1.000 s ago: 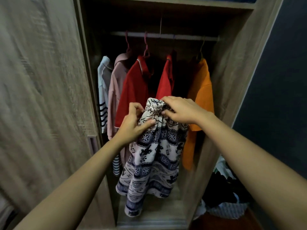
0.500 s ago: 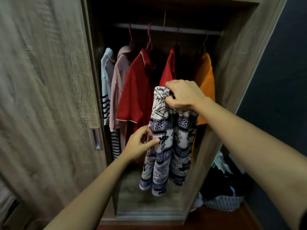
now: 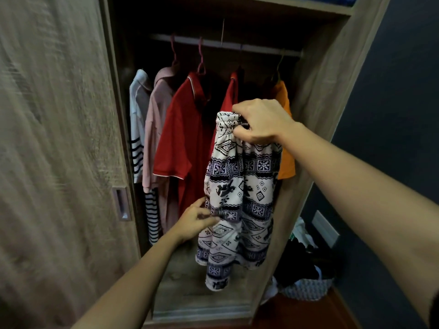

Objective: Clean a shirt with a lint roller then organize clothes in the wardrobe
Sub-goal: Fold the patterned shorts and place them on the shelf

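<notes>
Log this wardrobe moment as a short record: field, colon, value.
held item: white and navy patterned fabric shorts, hanging down in front of the open wardrobe
right hand: gripping the gathered waistband
left hand: pinching the shorts' left edge, lower down
rail: striped white shirt, pink shirt, two red polo shirts, orange shirt
floor at right: patterned laundry basket with dark clothes

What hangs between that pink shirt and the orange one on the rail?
Head view: two red shirts hang between the pink shirt and the orange shirt.
</notes>
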Available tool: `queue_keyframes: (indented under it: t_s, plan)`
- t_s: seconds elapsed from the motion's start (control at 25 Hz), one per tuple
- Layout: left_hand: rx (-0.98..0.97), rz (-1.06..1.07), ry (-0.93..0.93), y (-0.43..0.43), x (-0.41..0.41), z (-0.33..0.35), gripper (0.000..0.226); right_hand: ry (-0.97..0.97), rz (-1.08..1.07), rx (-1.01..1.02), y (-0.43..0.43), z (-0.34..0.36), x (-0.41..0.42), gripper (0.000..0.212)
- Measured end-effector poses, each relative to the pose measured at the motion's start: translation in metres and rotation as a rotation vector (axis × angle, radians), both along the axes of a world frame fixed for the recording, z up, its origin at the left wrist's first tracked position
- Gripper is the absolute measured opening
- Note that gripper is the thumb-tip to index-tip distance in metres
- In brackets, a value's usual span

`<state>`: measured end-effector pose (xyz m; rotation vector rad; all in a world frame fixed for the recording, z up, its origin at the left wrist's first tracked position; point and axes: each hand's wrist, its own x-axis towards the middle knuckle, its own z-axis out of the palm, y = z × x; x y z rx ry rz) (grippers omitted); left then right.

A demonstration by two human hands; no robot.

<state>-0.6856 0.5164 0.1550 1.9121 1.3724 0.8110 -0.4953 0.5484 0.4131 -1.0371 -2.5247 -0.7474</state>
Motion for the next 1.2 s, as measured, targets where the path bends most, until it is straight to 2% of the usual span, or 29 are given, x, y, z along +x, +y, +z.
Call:
queue_keyframes:
  t_s: [0.04, 0.12, 0.2, 0.32, 0.4, 0.52, 0.56, 0.64, 0.68, 0.72, 0.8, 0.88, 0.96, 1.04, 1.2]
  plan:
    - [0.038, 0.043, -0.049, -0.001, 0.0, 0.0, 0.038, -0.002, 0.002, 0.007, 0.002, 0.001, 0.004, 0.035]
    - [0.074, 0.072, -0.07, -0.002, -0.001, -0.003, 0.054, -0.022, -0.002, 0.015, 0.005, 0.002, 0.01, 0.047]
    - [0.047, 0.047, -0.057, -0.005, 0.001, -0.01, 0.07, -0.023, -0.012, 0.03, 0.008, 0.001, 0.013, 0.058]
    - [-0.023, -0.004, 0.028, -0.013, 0.008, -0.021, 0.083, 0.032, -0.012, 0.058, 0.009, 0.006, 0.012, 0.062]
    - [0.005, 0.013, 0.101, -0.014, 0.01, -0.026, 0.078, 0.059, -0.003, 0.076, 0.008, 0.014, 0.012, 0.058]
    - [0.044, 0.079, 0.091, -0.01, 0.004, -0.029, 0.069, 0.072, 0.002, 0.121, 0.009, 0.024, 0.016, 0.054]
    - [0.046, 0.065, 0.111, -0.009, 0.0, -0.029, 0.054, 0.071, 0.007, 0.126, 0.01, 0.026, 0.017, 0.054]
    - [0.017, 0.035, 0.136, -0.007, -0.006, -0.028, 0.006, 0.067, 0.033, 0.117, 0.009, 0.029, 0.018, 0.054]
    - [0.019, 0.032, 0.142, -0.004, -0.009, -0.028, 0.029, 0.062, 0.044, 0.112, 0.008, 0.029, 0.018, 0.053]
    - [0.003, 0.018, 0.152, -0.003, -0.01, -0.027, 0.037, 0.059, 0.048, 0.109, 0.008, 0.03, 0.018, 0.053]
    - [0.012, 0.017, 0.122, 0.0, -0.008, -0.019, 0.033, 0.064, 0.04, 0.103, 0.008, 0.03, 0.017, 0.052]
    - [-0.026, 0.027, 0.067, 0.004, -0.005, -0.015, 0.017, 0.073, 0.017, 0.1, 0.009, 0.03, 0.017, 0.051]
    - [-0.04, 0.053, 0.083, 0.007, -0.007, -0.019, 0.022, 0.084, -0.034, 0.109, 0.012, 0.029, 0.02, 0.051]
    - [-0.032, 0.12, 0.085, 0.006, -0.012, -0.027, 0.017, 0.128, -0.126, 0.118, 0.018, 0.026, 0.024, 0.053]
    - [-0.039, 0.17, 0.077, -0.004, -0.027, -0.044, 0.041, 0.271, -0.317, 0.05, 0.033, 0.012, 0.033, 0.055]
